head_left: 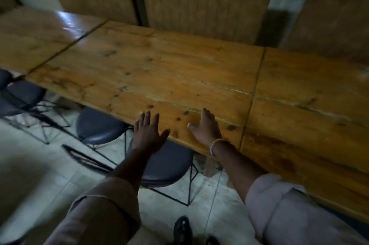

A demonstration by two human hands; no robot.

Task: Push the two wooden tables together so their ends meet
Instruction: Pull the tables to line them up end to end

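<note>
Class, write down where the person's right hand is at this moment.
In the head view, the right hand lies flat on the middle table by its near edge, between the left hand and the seam with the next table rightward.

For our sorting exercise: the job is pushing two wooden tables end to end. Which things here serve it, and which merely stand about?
Job: middle table, left table, right table, left hand, right hand.
Standing about: dark stools, wooden panels at the wall, black shoe.

Right table (309, 89) runs off frame; left table (40, 33) blurred.
</note>
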